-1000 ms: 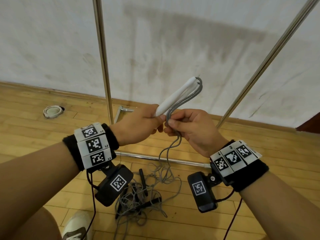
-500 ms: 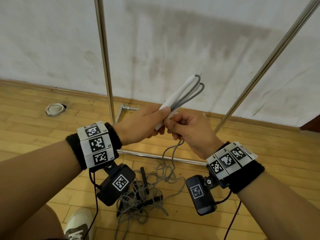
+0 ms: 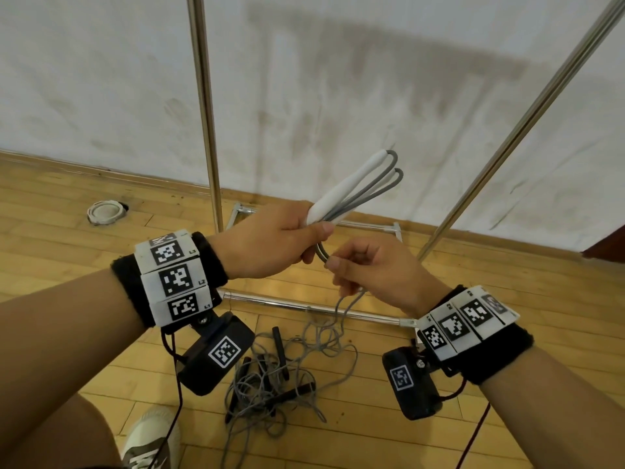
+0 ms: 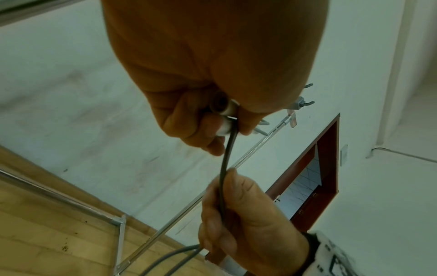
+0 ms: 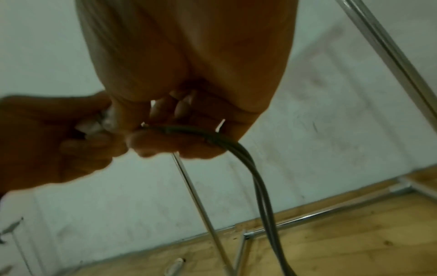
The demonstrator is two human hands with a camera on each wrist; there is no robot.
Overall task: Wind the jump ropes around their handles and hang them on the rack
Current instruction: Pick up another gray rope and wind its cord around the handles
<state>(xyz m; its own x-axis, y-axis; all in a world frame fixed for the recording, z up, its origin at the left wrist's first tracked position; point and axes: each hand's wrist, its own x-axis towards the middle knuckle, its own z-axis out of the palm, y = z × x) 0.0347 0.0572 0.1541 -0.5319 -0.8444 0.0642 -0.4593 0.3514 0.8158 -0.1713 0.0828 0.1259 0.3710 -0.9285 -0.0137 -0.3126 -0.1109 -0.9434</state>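
Observation:
My left hand [image 3: 287,242] grips two white jump-rope handles [image 3: 345,187] that point up and to the right. Grey rope [image 3: 378,192] loops back from their tips alongside them. Just below, my right hand [image 3: 368,269] pinches the same grey rope [image 4: 224,162] where it leaves the handles' near end [image 4: 224,110]. Two strands [image 5: 257,179] hang from the right hand down to the floor. The rack's metal uprights [image 3: 204,106] stand in front of the wall, with its base bar [image 3: 304,304] under my hands.
A tangled pile of grey ropes with black handles [image 3: 274,377] lies on the wooden floor between my wrists. A slanted metal pole [image 3: 527,120] rises at the right. A round white floor fitting [image 3: 105,211] sits at the left. My shoe [image 3: 148,438] shows at the bottom.
My right hand has slid down from the handles to just below the left hand, drawing the rope with it. A second rope loop now shows by the handle tips.

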